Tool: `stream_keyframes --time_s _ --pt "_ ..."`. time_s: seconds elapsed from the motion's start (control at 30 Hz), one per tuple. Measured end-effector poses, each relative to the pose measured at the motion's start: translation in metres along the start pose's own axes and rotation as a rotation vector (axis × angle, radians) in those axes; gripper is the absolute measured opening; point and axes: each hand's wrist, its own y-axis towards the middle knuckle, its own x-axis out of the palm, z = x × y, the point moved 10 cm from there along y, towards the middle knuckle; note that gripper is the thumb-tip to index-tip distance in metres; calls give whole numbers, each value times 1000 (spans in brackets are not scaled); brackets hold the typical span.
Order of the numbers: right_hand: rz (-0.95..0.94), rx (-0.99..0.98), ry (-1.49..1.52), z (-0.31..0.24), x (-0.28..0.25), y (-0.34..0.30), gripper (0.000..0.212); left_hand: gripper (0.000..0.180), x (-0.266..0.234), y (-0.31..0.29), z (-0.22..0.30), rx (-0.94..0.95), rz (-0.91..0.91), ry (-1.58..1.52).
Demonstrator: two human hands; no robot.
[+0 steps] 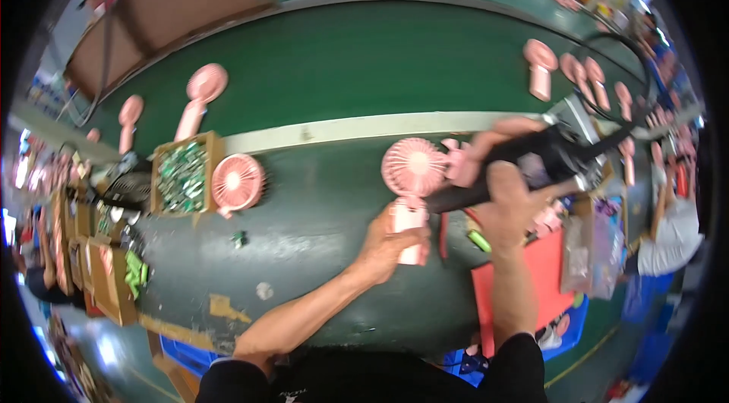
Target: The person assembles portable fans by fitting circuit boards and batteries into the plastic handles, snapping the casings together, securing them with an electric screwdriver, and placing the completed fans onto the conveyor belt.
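Observation:
My left hand (387, 247) is closed round the handle of a pink handheld fan (414, 165), which stands upright with its round grille facing up. My right hand (505, 202) grips a black corded hand tool (528, 164), smeared by motion. The narrow end of this tool points left, close to the fan's neck. A small pink bladed piece (457, 162) shows between the fan head and my right fingers; I cannot tell whether the fingers hold it. On the bench to the left lies a pink round fan head (238, 181).
A cardboard box (182, 175) of small green boards stands at the left. Beyond the pale rail (334, 128), a green conveyor belt (364, 54) carries several pink fans. A red sheet (543, 278), a green battery (479, 240) and plastic bags (605, 247) lie at the right.

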Motion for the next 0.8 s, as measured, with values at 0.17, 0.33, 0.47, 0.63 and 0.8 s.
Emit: stream_keyframes --time_s 0.17,0.33,0.47,0.63,0.8 --pt "-68 -124 66 -17 -3 -1 46 40 17 2 -3 -27 -95 -54" --pt "-73 -135 91 -11 5 -2 52 40 12 -2 2 -42 -81 -28" --pt "-178 -107 112 -9 10 -3 49 42 14 -1 3 -42 -94 -29" --pt "-179 -125 96 -10 11 -4 50 43 13 -2 5 -12 -109 -30" --pt "-72 -165 30 -20 3 -8 56 43 18 -5 3 -26 -109 -3"
